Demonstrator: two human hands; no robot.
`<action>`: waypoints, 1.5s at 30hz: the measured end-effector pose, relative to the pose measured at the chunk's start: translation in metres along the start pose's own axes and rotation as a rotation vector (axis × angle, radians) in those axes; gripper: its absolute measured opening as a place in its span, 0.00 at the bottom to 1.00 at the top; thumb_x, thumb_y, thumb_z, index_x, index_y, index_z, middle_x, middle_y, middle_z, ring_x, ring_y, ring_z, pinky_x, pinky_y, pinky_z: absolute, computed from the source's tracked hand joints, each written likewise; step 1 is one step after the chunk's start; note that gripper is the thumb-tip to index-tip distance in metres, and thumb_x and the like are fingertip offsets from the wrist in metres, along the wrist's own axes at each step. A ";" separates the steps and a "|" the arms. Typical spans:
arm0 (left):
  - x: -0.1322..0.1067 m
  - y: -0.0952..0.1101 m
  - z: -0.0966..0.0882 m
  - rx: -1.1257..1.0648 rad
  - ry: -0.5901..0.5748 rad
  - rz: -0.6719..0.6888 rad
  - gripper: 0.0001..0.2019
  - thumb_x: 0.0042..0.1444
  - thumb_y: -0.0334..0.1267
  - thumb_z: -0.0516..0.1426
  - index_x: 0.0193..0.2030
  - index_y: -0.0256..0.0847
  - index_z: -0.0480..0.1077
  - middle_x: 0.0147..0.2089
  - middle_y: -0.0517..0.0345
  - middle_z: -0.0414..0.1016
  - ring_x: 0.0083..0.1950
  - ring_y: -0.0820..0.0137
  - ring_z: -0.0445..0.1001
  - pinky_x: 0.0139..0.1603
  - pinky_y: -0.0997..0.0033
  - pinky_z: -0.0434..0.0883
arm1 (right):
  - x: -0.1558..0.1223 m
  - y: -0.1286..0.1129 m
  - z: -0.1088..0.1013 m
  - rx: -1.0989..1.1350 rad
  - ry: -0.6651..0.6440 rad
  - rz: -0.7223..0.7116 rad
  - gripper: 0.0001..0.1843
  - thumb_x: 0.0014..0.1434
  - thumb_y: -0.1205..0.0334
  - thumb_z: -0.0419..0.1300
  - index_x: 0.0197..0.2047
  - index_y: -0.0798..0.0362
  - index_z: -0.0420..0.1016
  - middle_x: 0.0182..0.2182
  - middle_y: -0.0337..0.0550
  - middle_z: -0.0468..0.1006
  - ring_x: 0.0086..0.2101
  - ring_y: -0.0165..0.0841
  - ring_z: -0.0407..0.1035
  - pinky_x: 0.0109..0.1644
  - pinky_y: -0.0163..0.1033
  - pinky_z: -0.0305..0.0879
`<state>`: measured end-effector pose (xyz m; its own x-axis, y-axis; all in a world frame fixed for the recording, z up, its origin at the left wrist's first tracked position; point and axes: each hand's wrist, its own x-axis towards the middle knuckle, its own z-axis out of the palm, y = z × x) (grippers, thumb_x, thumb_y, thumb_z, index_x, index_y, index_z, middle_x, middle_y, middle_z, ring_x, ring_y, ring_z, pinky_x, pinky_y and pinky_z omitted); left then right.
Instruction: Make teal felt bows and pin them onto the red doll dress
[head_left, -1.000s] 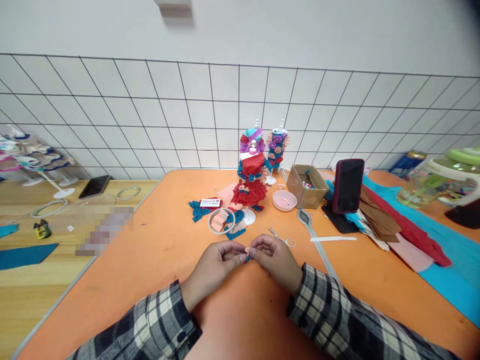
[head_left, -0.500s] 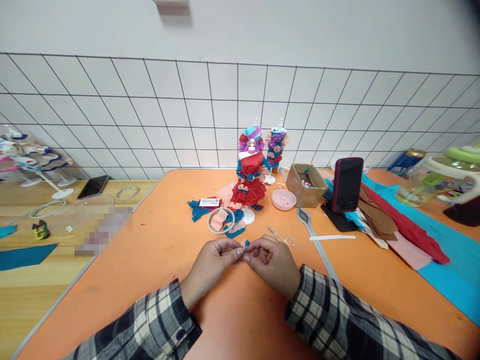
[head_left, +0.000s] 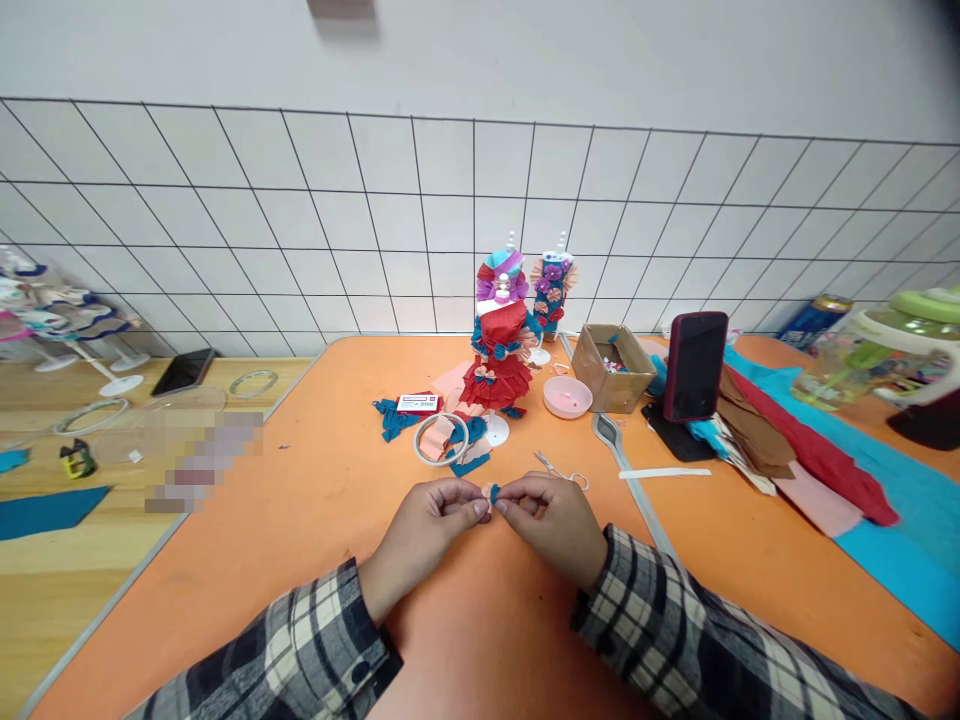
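Between the fingertips of both hands is a small piece of pink and teal crepe paper (head_left: 492, 493), partly hidden by the fingers. My left hand (head_left: 433, 515) pinches its left side, and my right hand (head_left: 553, 520) pinches its right side. Just beyond the right hand lie small white-handled scissors (head_left: 561, 472). A roll of double-sided tape (head_left: 420, 452) rests past the left hand, touching teal and pink paper scraps (head_left: 471, 464). Farther back stands a miniature mannequin in a red ruffled dress (head_left: 501, 350) with teal and pink flowers.
A pink bowl (head_left: 568, 405) and a cardboard box (head_left: 637, 392) stand at the back. To the right are an upright phone (head_left: 697, 365), a white strip (head_left: 665, 473), coloured paper sheets (head_left: 832, 475) and a clear jug (head_left: 840, 375). Rings of tape (head_left: 94, 416) lie on the wooden table at left.
The fingers have shifted slightly around the small paper piece, and more of its pink and teal shows. The camera view has tilted a little; the other things stay in place.
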<state>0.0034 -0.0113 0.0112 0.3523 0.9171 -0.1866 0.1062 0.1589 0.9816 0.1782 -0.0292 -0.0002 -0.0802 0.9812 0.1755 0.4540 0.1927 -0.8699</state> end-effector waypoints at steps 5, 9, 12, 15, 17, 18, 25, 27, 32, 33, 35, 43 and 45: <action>-0.001 0.000 -0.002 0.030 -0.053 0.018 0.11 0.47 0.42 0.63 0.32 0.35 0.75 0.30 0.56 0.76 0.34 0.69 0.73 0.40 0.70 0.68 | 0.002 0.005 -0.004 0.169 -0.153 0.175 0.11 0.51 0.56 0.60 0.29 0.54 0.79 0.17 0.37 0.70 0.18 0.25 0.59 0.21 0.32 0.55; -0.003 0.001 -0.001 0.006 -0.079 0.018 0.14 0.49 0.45 0.62 0.36 0.35 0.74 0.33 0.53 0.76 0.37 0.67 0.73 0.40 0.69 0.68 | 0.002 0.005 -0.002 0.274 -0.158 0.299 0.14 0.50 0.52 0.61 0.32 0.55 0.77 0.15 0.34 0.67 0.14 0.25 0.58 0.16 0.31 0.55; -0.002 -0.001 0.000 0.044 -0.054 0.031 0.14 0.47 0.44 0.64 0.36 0.36 0.74 0.35 0.53 0.77 0.38 0.66 0.73 0.41 0.69 0.68 | 0.003 0.003 0.002 0.288 -0.112 0.313 0.13 0.48 0.53 0.62 0.31 0.55 0.75 0.14 0.32 0.67 0.13 0.24 0.58 0.15 0.30 0.57; 0.000 -0.004 0.002 0.093 -0.016 0.032 0.12 0.45 0.43 0.64 0.32 0.36 0.74 0.32 0.55 0.76 0.35 0.68 0.72 0.38 0.71 0.68 | 0.002 0.003 0.004 0.358 -0.131 0.338 0.14 0.48 0.52 0.63 0.32 0.55 0.75 0.14 0.30 0.65 0.13 0.24 0.59 0.14 0.29 0.58; 0.001 -0.005 0.002 0.095 -0.008 0.019 0.12 0.46 0.43 0.63 0.32 0.36 0.75 0.31 0.55 0.77 0.33 0.68 0.72 0.37 0.71 0.67 | 0.002 0.004 0.004 0.407 -0.158 0.355 0.16 0.48 0.50 0.62 0.33 0.56 0.75 0.14 0.31 0.66 0.13 0.23 0.59 0.15 0.29 0.59; 0.001 -0.004 0.002 0.096 -0.005 0.014 0.11 0.47 0.43 0.63 0.32 0.36 0.75 0.30 0.55 0.77 0.33 0.69 0.72 0.36 0.71 0.67 | 0.002 0.005 0.004 0.423 -0.170 0.363 0.17 0.49 0.49 0.62 0.33 0.56 0.75 0.14 0.31 0.67 0.13 0.23 0.60 0.15 0.29 0.59; -0.001 0.000 0.001 0.077 -0.025 0.003 0.09 0.45 0.41 0.62 0.29 0.36 0.74 0.28 0.58 0.75 0.31 0.69 0.71 0.35 0.72 0.66 | 0.001 0.001 0.005 0.396 -0.149 0.369 0.15 0.48 0.51 0.62 0.32 0.55 0.74 0.15 0.33 0.68 0.16 0.26 0.63 0.18 0.31 0.60; -0.001 0.000 0.001 0.073 -0.038 0.002 0.09 0.45 0.40 0.62 0.28 0.36 0.73 0.28 0.58 0.74 0.31 0.70 0.71 0.35 0.73 0.65 | 0.001 0.002 0.004 0.327 -0.150 0.325 0.12 0.49 0.54 0.61 0.30 0.55 0.74 0.16 0.33 0.68 0.16 0.26 0.62 0.18 0.31 0.59; -0.001 -0.002 -0.001 0.133 -0.074 0.022 0.10 0.46 0.42 0.61 0.30 0.37 0.72 0.28 0.57 0.73 0.31 0.69 0.70 0.35 0.72 0.65 | 0.003 0.008 0.003 0.044 -0.098 0.089 0.04 0.49 0.63 0.60 0.27 0.53 0.76 0.18 0.35 0.71 0.19 0.25 0.59 0.23 0.32 0.56; -0.001 -0.002 -0.001 0.141 -0.074 0.029 0.11 0.46 0.43 0.62 0.32 0.37 0.73 0.29 0.57 0.74 0.33 0.69 0.70 0.36 0.72 0.66 | 0.003 0.008 0.003 0.016 -0.083 0.068 0.04 0.49 0.64 0.60 0.27 0.53 0.77 0.19 0.35 0.71 0.19 0.25 0.59 0.23 0.32 0.56; -0.001 -0.002 0.000 0.156 -0.056 0.044 0.12 0.47 0.44 0.62 0.34 0.37 0.73 0.31 0.55 0.75 0.34 0.68 0.71 0.37 0.71 0.66 | 0.002 0.008 0.003 -0.011 -0.064 0.053 0.04 0.49 0.65 0.61 0.28 0.52 0.77 0.20 0.36 0.72 0.20 0.26 0.59 0.24 0.32 0.55; -0.001 -0.002 0.001 0.254 -0.016 0.033 0.09 0.47 0.41 0.60 0.29 0.37 0.73 0.28 0.57 0.75 0.31 0.68 0.71 0.35 0.71 0.66 | 0.000 0.001 0.000 -0.120 -0.109 -0.023 0.04 0.51 0.67 0.59 0.29 0.53 0.75 0.23 0.36 0.72 0.21 0.25 0.60 0.27 0.32 0.55; -0.001 -0.003 0.001 0.278 -0.024 0.031 0.08 0.47 0.40 0.60 0.29 0.37 0.73 0.28 0.56 0.75 0.31 0.68 0.71 0.35 0.71 0.66 | -0.001 0.000 -0.002 -0.186 -0.102 -0.078 0.03 0.50 0.69 0.59 0.28 0.53 0.74 0.24 0.36 0.71 0.22 0.26 0.61 0.29 0.33 0.56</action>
<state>0.0038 -0.0135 0.0089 0.3808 0.9106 -0.1603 0.3451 0.0209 0.9383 0.1800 -0.0300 0.0006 -0.2066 0.9612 0.1826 0.5979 0.2717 -0.7541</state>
